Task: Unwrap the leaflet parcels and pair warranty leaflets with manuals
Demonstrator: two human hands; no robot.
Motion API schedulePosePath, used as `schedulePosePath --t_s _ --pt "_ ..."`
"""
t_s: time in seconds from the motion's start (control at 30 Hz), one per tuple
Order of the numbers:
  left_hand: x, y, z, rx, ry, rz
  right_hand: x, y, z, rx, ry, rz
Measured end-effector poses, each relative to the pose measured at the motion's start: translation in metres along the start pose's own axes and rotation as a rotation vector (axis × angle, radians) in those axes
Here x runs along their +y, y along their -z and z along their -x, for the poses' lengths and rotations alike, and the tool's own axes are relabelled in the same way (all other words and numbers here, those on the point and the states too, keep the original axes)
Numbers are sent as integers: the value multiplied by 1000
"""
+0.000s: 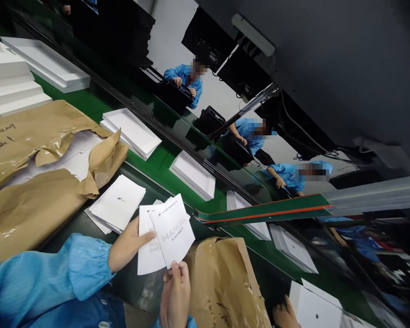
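My left hand (131,241) grips several white printed sheets or booklets (150,255), thumb on top. Overlapping them is a white booklet marked MANUAL (177,228), whose lower edge my right hand (176,289) pinches between thumb and fingers. Both hands are above the dark work surface. A stack of white booklets (119,198) lies just beyond my left hand. To the left is a torn brown paper package (54,200) with white papers showing inside. Another brown paper package (222,282) lies right of my right hand.
White box trays (131,132) stand along the green conveyor belt (157,166). A green bar with an orange stripe (266,210) juts in from the right. A co-worker's hand (285,314) touches a white box (314,305). Several people in blue work across the line.
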State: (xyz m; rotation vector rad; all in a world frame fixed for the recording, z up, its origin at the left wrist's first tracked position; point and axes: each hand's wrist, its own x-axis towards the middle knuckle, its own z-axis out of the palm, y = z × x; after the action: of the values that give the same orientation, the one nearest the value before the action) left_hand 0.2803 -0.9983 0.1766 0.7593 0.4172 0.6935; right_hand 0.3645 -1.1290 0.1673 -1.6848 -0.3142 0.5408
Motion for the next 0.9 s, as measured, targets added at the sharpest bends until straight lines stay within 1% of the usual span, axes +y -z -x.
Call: schedulePosePath --t_s 0.07,0.1,0.17,0.23,0.27,0.3,0.37,0.4,0.43,0.47,0.57,0.63,0.7,0.8,0.83,0.9 --pt "0 0 -3 6 -23 -101 8 -1 1 -32 -105 -21" --pt "1 1 -5 11 -37 -143 10 2 0 -38 -134 -4" --pt "5 5 -9 13 -57 -203 9 12 -7 45 -138 29" --pt "10 9 -12 -20 -51 -238 -2 23 -17 132 -93 1" --pt "12 11 -13 -53 -35 -242 -10 27 -22 104 -70 -16" --pt "15 12 -14 -95 -15 -236 -19 30 -26 16 -59 -14" --pt "18 13 -15 -177 24 -202 -34 29 -32 -240 -92 19" --pt "20 13 -16 -208 44 -177 -39 27 -34 -322 -125 29" --pt "21 12 -17 -224 64 -143 -43 24 -35 -356 -155 26" --pt "22 11 -19 -226 83 -102 -45 20 -35 -346 -178 8" --pt "24 5 -24 -211 132 45 -44 13 -38 -243 -211 -94" --pt "23 -1 -28 -207 127 64 -41 11 -43 -223 -220 -136" --pt "18 -8 -30 -178 49 -79 -36 12 -51 -237 -195 -120" --pt "6 -22 -33 -111 -70 -426 -28 13 -66 -248 -94 -5" --pt "1 -26 -35 -104 -74 -500 -25 12 -70 -249 -61 3" --pt "-8 -31 -40 -89 -44 -551 -23 12 -78 -266 -11 -18"
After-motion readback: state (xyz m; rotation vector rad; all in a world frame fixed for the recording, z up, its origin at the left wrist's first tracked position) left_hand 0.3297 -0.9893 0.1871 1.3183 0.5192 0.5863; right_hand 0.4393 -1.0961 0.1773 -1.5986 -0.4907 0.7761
